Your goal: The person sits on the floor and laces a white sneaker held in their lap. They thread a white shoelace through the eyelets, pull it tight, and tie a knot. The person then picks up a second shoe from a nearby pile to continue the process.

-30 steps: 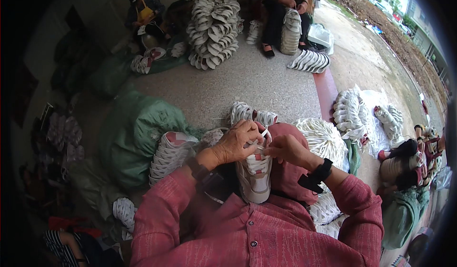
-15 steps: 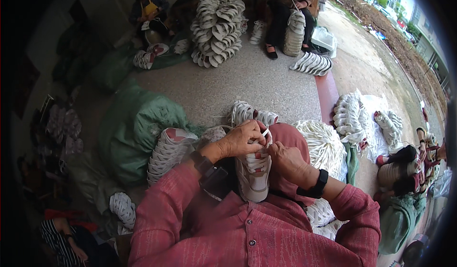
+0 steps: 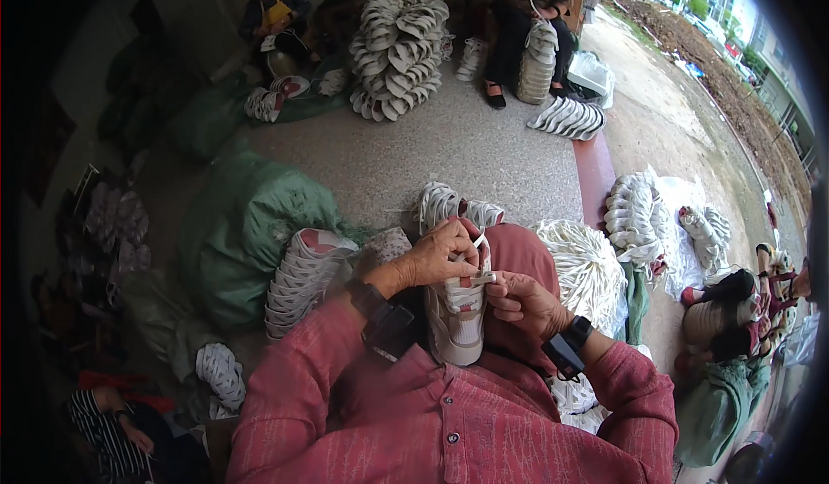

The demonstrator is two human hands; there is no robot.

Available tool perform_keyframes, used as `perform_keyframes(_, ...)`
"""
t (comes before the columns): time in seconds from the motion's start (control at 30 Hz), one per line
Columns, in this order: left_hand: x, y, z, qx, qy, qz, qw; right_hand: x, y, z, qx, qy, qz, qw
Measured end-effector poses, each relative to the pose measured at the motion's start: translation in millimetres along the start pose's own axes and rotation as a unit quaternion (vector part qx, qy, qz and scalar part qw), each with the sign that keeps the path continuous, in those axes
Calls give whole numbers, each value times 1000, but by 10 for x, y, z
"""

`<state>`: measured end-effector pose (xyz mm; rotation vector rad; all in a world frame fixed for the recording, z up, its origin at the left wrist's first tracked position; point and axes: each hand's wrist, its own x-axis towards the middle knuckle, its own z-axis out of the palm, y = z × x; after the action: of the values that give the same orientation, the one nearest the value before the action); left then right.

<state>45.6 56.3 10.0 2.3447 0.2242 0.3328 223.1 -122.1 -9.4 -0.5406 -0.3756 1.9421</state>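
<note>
A white and beige sneaker upper (image 3: pixel 455 327) with reddish patches rests upright against my lap, its toe toward me. My left hand (image 3: pixel 439 256) closes over the upper's collar and top lacing, from the left. A white shoelace (image 3: pixel 486 278) crosses the upper and runs to my right hand (image 3: pixel 528 303). That hand pinches the lace between thumb and forefinger, just right of the eyelets, its other fingers curled. What my left fingertips press on is partly hidden behind the hand.
Nested uppers (image 3: pixel 306 284) and a green sack (image 3: pixel 250 234) stand left. A bundle of white laces (image 3: pixel 583 268) lies right of my knee, with more uppers (image 3: pixel 449 205) beyond it. Other people sit working at the back and right, near a tall pile of uppers (image 3: pixel 399 52).
My right hand has turned from a fist, back upward, to a thumb-and-finger pinch with its palm side more in view. My left hand stays nearly in place on the upper.
</note>
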Motion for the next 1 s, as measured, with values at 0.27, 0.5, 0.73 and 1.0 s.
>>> perform_keyframes(0.27, -5, -40, -2, -55, 2, -31, 998, 53, -327, 42, -199, 159, 136, 957)
perform_keyframes(0.5, 21, -110, 18, -82, -5, -22, 996, 394, -298, 30, -603, 190, -295, 717)
perform_keyframes(0.73, 16, -22, 50, -69, 37, -11, 997, 153, -340, 260, -740, 145, -179, 632)
perform_keyframes(1.0, -172, 116, 172, 24, 178, 73, 981, 160, -167, 188, -829, 132, -245, 485)
